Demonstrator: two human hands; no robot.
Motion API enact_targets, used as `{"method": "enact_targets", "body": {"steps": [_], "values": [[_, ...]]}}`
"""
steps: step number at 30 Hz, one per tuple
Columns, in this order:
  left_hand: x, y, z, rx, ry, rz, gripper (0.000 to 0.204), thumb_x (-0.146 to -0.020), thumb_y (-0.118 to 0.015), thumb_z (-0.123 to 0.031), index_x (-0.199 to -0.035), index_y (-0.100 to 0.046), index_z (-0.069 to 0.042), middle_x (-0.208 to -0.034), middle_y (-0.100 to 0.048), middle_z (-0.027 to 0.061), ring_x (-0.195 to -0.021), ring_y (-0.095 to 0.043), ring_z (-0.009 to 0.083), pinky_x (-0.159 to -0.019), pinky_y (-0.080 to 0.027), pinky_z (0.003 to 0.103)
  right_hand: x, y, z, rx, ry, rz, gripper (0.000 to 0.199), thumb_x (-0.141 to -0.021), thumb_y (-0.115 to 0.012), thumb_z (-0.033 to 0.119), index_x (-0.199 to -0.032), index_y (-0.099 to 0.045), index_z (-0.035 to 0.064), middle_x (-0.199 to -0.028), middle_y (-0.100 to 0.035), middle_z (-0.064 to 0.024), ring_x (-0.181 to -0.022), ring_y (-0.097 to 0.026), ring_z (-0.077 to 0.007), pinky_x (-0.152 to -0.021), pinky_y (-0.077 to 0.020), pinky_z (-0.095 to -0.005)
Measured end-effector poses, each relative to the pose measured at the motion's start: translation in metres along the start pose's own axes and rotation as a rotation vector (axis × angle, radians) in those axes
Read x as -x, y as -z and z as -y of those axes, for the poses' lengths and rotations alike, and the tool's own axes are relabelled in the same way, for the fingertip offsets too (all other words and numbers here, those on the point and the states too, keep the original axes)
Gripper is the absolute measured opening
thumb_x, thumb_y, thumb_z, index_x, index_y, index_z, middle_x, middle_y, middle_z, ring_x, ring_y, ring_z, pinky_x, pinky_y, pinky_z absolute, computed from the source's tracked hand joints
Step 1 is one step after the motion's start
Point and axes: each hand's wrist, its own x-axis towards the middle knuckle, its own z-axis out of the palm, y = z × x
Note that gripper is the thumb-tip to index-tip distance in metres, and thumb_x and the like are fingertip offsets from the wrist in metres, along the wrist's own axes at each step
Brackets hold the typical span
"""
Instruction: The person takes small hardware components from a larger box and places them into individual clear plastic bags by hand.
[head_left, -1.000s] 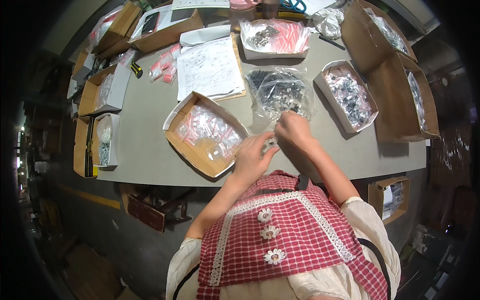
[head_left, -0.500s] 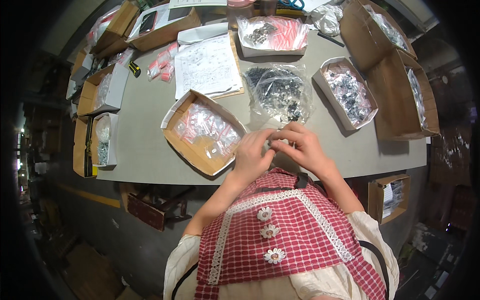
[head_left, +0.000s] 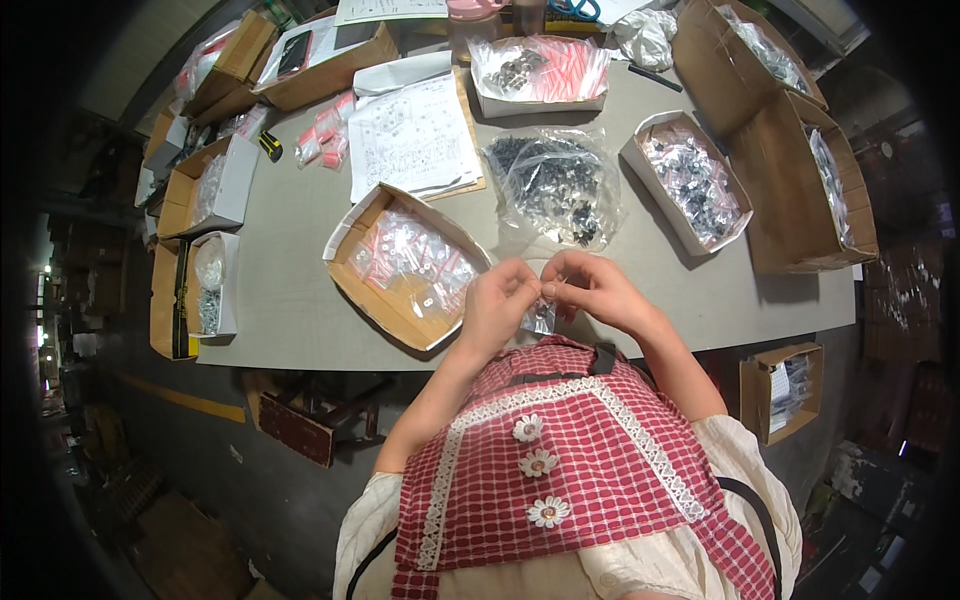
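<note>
A small clear bag [head_left: 540,317] hangs between both hands just over the near edge of the table [head_left: 300,330], its top at the fingertips and its long axis running down toward the person's red checked apron [head_left: 570,470]. The left hand [head_left: 497,303] pinches the bag's upper left corner; the right hand [head_left: 592,290] pinches the top on the other side, fingers closed on it. The hands almost touch each other.

Just left of the left hand sits an open box [head_left: 405,265] of small red-and-clear packets, its corner near the table edge. Beyond the hands lies a big clear sack [head_left: 556,185] of dark parts, with a paper sheet [head_left: 410,140] to its left. A white tray [head_left: 690,180] of bagged parts lies to the right. Bare tabletop shows to the right of the right hand, up to the edge.
</note>
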Motion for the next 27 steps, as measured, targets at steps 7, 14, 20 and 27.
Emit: {"method": "enact_targets", "body": {"steps": [7,14,20,27], "values": [[0.008,-0.003,-0.014,-0.056,-0.076,-0.026,0.011,-0.093,-0.06,-0.008,-0.086,-0.061,0.0,-0.071,-0.06,-0.002,-0.064,-0.052,0.0031,-0.058,-0.039,0.021,0.0,0.0,0.003,-0.165,-0.114,0.149,0.015,-0.095,-0.062,0.017,-0.089,-0.06,0.0032,-0.074,-0.059,0.0004,-0.06,-0.058,-0.0075,-0.051,-0.0453,-0.0224],[-0.005,0.034,0.0,-0.444,-0.089,-0.418,0.016,-0.091,-0.065,-0.013,-0.092,-0.064,0.003,-0.078,-0.067,0.0094,-0.073,-0.065,0.0178,-0.07,-0.05,0.032,0.013,0.028,-0.013,-0.334,0.062,-0.285,0.017,-0.093,-0.066,0.022,-0.088,-0.064,0.0066,-0.067,-0.058,0.0007,-0.051,-0.052,-0.0076,-0.043,-0.0384,-0.0218],[0.009,0.113,0.042,-1.639,0.018,-0.409,0.02,-0.087,-0.064,-0.018,-0.09,-0.068,0.002,-0.087,-0.07,0.0205,-0.086,-0.068,0.0396,-0.083,-0.051,0.048,0.017,0.066,-0.023,-0.457,0.253,-0.659,0.014,-0.097,-0.06,0.013,-0.105,-0.064,0.0019,-0.096,-0.068,-0.006,-0.073,-0.063,-0.0101,-0.062,-0.0476,-0.0217],[0.005,0.094,0.007,-0.97,0.117,-0.329,0.019,-0.086,-0.066,-0.016,-0.086,-0.066,0.003,-0.077,-0.069,0.0147,-0.073,-0.068,0.027,-0.07,-0.052,0.04,-0.003,0.009,-0.03,-0.239,0.146,-0.214,0.016,-0.094,-0.063,0.011,-0.108,-0.064,0.0039,-0.099,-0.069,-0.0056,-0.076,-0.064,-0.0106,-0.07,-0.0499,-0.0243]]}}
